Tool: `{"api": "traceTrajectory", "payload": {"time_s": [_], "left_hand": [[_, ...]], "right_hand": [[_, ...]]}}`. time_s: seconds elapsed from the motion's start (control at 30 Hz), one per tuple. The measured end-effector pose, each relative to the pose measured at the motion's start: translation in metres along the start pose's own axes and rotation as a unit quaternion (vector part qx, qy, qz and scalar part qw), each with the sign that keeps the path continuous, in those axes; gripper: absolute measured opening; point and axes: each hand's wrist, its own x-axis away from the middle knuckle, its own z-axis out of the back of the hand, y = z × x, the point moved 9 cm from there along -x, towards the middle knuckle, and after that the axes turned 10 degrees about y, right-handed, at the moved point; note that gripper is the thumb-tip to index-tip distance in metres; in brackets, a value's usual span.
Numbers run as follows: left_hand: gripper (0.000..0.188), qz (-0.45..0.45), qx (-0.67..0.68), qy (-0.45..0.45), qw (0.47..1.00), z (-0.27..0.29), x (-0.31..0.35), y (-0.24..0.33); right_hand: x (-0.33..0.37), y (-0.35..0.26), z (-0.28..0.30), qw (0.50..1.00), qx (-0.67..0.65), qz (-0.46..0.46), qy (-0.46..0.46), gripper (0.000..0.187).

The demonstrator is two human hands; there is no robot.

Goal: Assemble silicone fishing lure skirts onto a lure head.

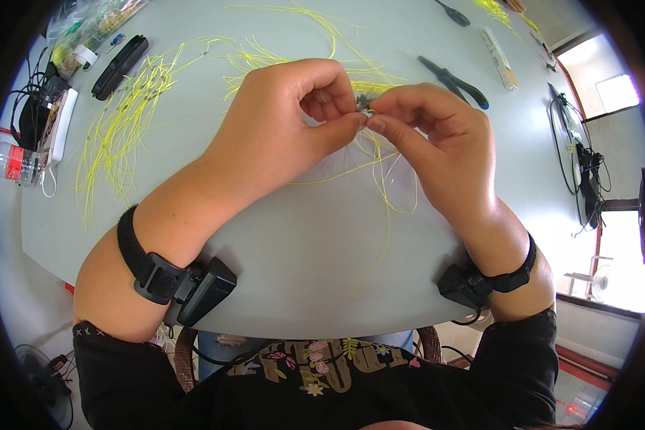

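Observation:
Both hands meet over the far middle of the table, fingertips nearly touching. My left hand [294, 107] is closed in a pinch, thumb against fingers, on a small dark grey piece [363, 102] with a jagged edge. My right hand [444, 136] pinches at the same piece from the other side, thumb and forefinger pressed together. Its exact kind is too small to make out. Thin yellow wires [388, 201] trail from under the fingertips toward me, a few pale strands among them. Behind the hands lies a spread of more yellow wires [330, 36], partly hidden by my left hand.
A loose bundle of yellow wires [125, 118] lies at left, near a black case [120, 67]. Dark-handled pliers [453, 82] rest just beyond my right hand, with a long white box [499, 59] farther right. A plastic bottle [18, 164] and a white power strip [63, 125] sit far left.

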Motion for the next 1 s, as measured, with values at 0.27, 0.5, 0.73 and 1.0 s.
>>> {"api": "traceTrajectory", "payload": {"time_s": [0.27,0.5,0.73,1.0], "left_hand": [[0.010,-0.002,-0.009,-0.012,1.000,-0.002,0.001,0.001],[0.012,-0.012,-0.020,-0.024,0.999,-0.005,0.001,0.002],[0.013,-0.008,-0.049,-0.031,0.998,-0.005,0.001,0.001],[0.013,0.021,-0.061,-0.036,0.997,-0.004,0.001,-0.007]], "right_hand": [[0.001,-0.001,-0.004,0.999,-0.004,0.041,-0.015,0.012],[0.002,-0.004,-0.011,0.998,0.001,0.049,-0.049,0.008],[0.002,0.000,-0.010,0.999,-0.004,0.020,-0.048,0.009],[-0.001,0.001,-0.003,0.999,-0.038,-0.007,-0.026,0.006]]}}
